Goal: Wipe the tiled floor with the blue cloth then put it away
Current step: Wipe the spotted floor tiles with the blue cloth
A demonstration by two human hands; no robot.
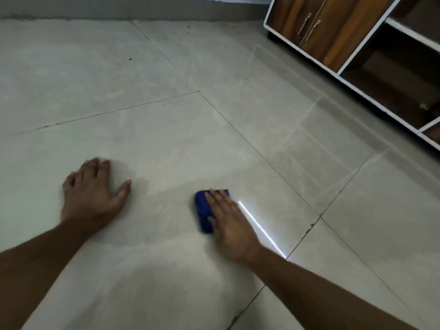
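Observation:
A folded blue cloth (pixel 202 210) lies on the pale grey tiled floor (pixel 166 115), below the middle of the view. My right hand (pixel 229 222) lies flat on top of it with straight fingers and presses it down; only the cloth's left strip and far edge show past the hand. My left hand (pixel 91 194) rests palm down on the bare tile to the left, fingers spread, apart from the cloth.
A wooden cabinet (pixel 333 32) with white edging, two handled doors and open shelves stands at the upper right. A grey skirting (pixel 95 10) runs along the far wall. Small dark specks lie on the far tiles (pixel 130 59). A bright light streak (pixel 262 231) reflects beside my right wrist.

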